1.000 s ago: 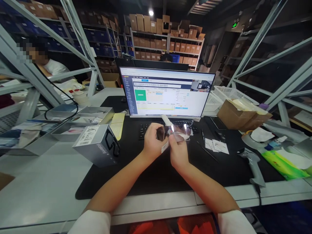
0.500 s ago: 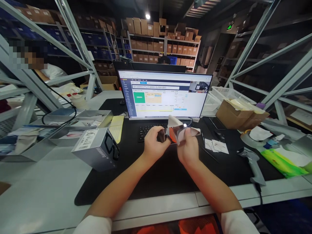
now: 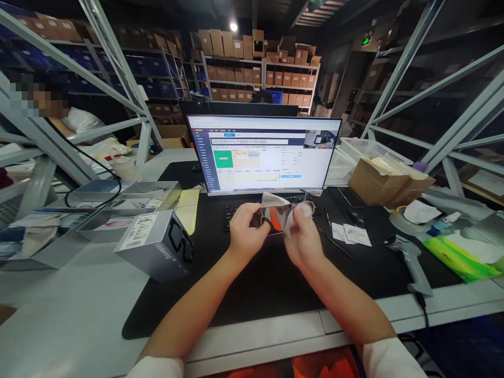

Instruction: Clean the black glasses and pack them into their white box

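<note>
mostly dark, glossy eyewear [image 3: 257, 218], partly behind a pale cloth [image 3: 290, 226]

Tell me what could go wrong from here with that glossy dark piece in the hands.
The glossy dark piece is held above the black mat; if the left hand loosens, it might slip and drop.

The cloth in the right hand lies against the piece, so any grit could perhaps scratch it.

The gray box stands near the left forearm and might get bumped.
</note>
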